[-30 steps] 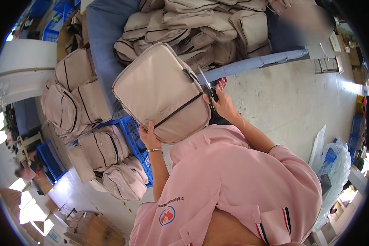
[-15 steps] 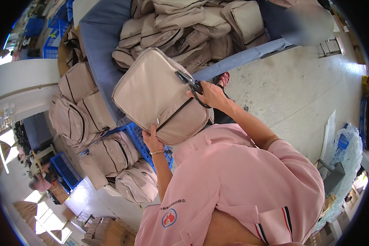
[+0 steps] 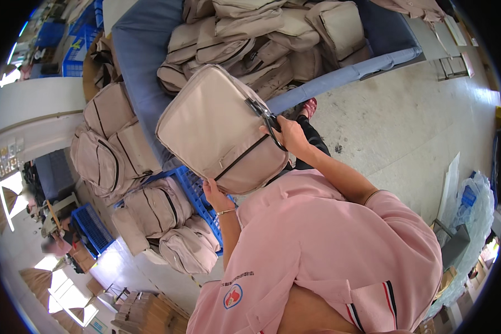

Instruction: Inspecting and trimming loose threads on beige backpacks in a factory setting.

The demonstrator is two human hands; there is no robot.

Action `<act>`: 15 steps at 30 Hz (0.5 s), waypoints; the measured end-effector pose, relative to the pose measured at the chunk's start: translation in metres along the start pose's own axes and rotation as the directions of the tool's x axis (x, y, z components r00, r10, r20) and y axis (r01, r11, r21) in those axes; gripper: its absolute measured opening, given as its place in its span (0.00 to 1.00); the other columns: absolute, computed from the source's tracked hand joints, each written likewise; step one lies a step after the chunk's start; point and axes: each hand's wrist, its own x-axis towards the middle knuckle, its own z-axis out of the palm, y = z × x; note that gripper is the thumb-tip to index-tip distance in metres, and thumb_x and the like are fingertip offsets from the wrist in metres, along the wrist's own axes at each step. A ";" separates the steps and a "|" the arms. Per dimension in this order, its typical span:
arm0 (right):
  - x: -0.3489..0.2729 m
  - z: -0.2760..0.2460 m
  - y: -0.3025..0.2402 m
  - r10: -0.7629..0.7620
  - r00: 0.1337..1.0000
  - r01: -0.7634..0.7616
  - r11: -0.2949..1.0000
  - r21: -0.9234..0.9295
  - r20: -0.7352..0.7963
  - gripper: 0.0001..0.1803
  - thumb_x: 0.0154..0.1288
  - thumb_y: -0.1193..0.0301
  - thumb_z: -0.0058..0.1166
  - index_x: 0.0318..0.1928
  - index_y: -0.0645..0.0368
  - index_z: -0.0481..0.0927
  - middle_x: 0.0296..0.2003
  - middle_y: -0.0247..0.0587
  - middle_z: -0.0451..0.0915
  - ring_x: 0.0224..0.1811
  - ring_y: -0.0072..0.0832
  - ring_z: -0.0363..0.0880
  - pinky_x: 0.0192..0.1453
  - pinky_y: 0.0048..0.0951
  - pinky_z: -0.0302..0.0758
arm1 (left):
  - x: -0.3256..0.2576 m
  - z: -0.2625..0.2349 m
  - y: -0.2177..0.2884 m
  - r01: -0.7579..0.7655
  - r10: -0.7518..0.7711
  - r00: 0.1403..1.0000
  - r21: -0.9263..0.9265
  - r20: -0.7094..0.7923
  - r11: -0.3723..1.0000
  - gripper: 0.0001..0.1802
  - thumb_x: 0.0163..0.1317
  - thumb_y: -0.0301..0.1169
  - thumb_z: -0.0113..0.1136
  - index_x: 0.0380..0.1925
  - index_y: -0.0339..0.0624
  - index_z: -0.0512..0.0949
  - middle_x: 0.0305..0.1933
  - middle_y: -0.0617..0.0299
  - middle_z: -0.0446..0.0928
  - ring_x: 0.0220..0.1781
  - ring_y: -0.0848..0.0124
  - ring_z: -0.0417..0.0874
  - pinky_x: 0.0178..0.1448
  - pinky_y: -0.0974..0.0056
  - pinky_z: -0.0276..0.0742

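Head view: both hands still grip the beige bag [image 3: 217, 131], left hand [image 3: 216, 196] below, right hand [image 3: 286, 135] unmoved.

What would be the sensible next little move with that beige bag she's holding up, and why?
Probably set the beige bag down on a pile. The left hand props its lower edge and the right hand grips the black strap hardware at its side, so it hangs in the air, with stacks of matching bags just beside it.
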 end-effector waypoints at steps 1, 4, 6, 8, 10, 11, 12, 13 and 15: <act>-0.001 0.002 0.002 -0.010 1.000 0.010 1.000 0.002 0.006 0.36 0.63 0.40 0.56 0.27 0.68 0.72 0.20 0.62 0.74 0.26 0.59 0.76 0.31 0.48 0.72 | -0.001 -0.007 0.000 0.039 -0.038 0.998 0.010 -0.046 0.999 0.12 0.70 0.32 0.59 0.49 0.37 0.75 0.47 0.64 0.79 0.47 0.72 0.78 0.52 0.67 0.74; -0.009 0.003 0.010 0.203 0.976 -0.214 0.958 0.192 0.077 0.33 0.64 0.41 0.55 0.34 0.66 0.75 0.26 0.61 0.78 0.34 0.58 0.79 0.38 0.48 0.73 | 0.001 0.004 0.024 -0.048 0.048 0.990 0.004 -0.130 0.999 0.10 0.71 0.32 0.57 0.44 0.37 0.78 0.40 0.67 0.79 0.42 0.75 0.76 0.47 0.69 0.73; -0.013 0.006 0.024 0.223 0.970 -0.241 0.939 0.245 0.101 0.32 0.65 0.43 0.55 0.34 0.66 0.75 0.25 0.61 0.77 0.33 0.58 0.78 0.38 0.48 0.72 | 0.005 0.011 0.053 -0.276 0.288 0.938 0.087 -0.192 0.957 0.09 0.70 0.31 0.57 0.40 0.35 0.80 0.35 0.69 0.76 0.37 0.77 0.72 0.44 0.70 0.70; -0.011 0.011 0.049 0.185 0.982 -0.191 0.937 0.292 0.050 0.30 0.68 0.45 0.54 0.35 0.66 0.75 0.20 0.55 0.75 0.25 0.49 0.78 0.31 0.43 0.73 | -0.003 0.026 0.088 -0.360 0.412 0.885 0.244 -0.215 0.901 0.10 0.70 0.31 0.58 0.40 0.34 0.80 0.35 0.69 0.76 0.37 0.77 0.71 0.43 0.70 0.69; -0.004 -0.010 0.027 0.185 0.979 -0.205 0.923 0.325 0.090 0.30 0.68 0.44 0.53 0.34 0.65 0.76 0.19 0.51 0.74 0.21 0.43 0.77 0.26 0.39 0.73 | -0.017 0.028 0.121 -0.412 0.532 0.809 0.402 -0.252 0.818 0.10 0.70 0.31 0.58 0.41 0.32 0.80 0.35 0.69 0.75 0.37 0.77 0.71 0.43 0.70 0.69; -0.002 -0.020 0.018 0.208 0.972 -0.235 0.902 0.363 0.113 0.31 0.68 0.44 0.53 0.34 0.65 0.76 0.17 0.47 0.72 0.17 0.36 0.76 0.21 0.36 0.72 | -0.022 0.024 0.131 -0.474 0.557 0.804 0.342 -0.207 0.811 0.10 0.70 0.29 0.58 0.42 0.31 0.80 0.35 0.68 0.76 0.37 0.77 0.71 0.43 0.70 0.70; 0.002 -0.023 0.018 0.157 0.987 -0.155 0.901 0.405 0.026 0.30 0.69 0.46 0.54 0.29 0.65 0.75 0.13 0.34 0.68 0.12 0.23 0.71 0.17 0.27 0.67 | -0.026 0.023 0.143 -0.533 0.585 0.796 0.276 -0.157 0.800 0.10 0.69 0.28 0.58 0.43 0.30 0.80 0.36 0.68 0.76 0.37 0.77 0.71 0.44 0.70 0.71; 0.006 -0.028 0.017 0.146 0.989 -0.144 0.905 0.401 0.026 0.30 0.69 0.46 0.54 0.29 0.65 0.75 0.13 0.34 0.68 0.12 0.23 0.71 0.17 0.27 0.67 | -0.032 0.023 0.158 -0.536 0.587 0.793 0.269 -0.166 0.800 0.10 0.69 0.28 0.58 0.43 0.30 0.80 0.36 0.68 0.76 0.37 0.77 0.71 0.44 0.70 0.71; 0.015 -0.040 0.013 0.188 0.982 -0.163 0.917 0.365 -0.034 0.31 0.68 0.45 0.55 0.31 0.66 0.76 0.13 0.33 0.68 0.12 0.22 0.71 0.17 0.27 0.67 | -0.047 0.019 0.193 -0.653 0.708 0.702 0.461 0.072 0.601 0.08 0.67 0.24 0.59 0.43 0.31 0.81 0.35 0.64 0.78 0.36 0.75 0.74 0.45 0.70 0.72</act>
